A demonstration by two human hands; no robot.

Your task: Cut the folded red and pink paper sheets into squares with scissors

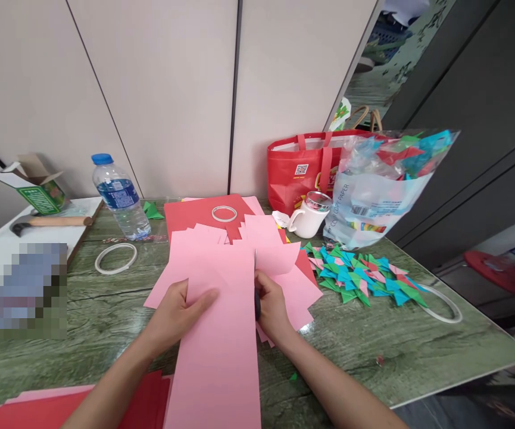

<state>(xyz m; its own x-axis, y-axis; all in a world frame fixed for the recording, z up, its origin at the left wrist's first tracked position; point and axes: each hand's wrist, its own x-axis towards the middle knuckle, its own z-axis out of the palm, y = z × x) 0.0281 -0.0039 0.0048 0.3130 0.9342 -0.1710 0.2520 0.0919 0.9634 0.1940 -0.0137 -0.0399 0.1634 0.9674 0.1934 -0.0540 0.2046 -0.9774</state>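
Observation:
A large pink paper sheet (225,351) reaches from the bottom of the view to the table's middle. My left hand (186,313) grips its left side, thumb on top and fingers underneath. My right hand (272,304) is closed around the dark handle of a pair of scissors (258,304) at the sheet's right edge. Only part of the handle and a bit of blade show. Right of the blade a strip of pink paper (277,258) curls away. Beneath lie more pink pieces (299,295) and red sheets (190,214).
At the left are a water bottle (118,199), a white ring (115,258), a hammer (56,221) and a green box (43,193). At the right stand a white mug (309,217), a red bag (284,173), a copy-paper bag (364,205) and folded paper pieces (359,274). Red sheets (141,399) lie in front.

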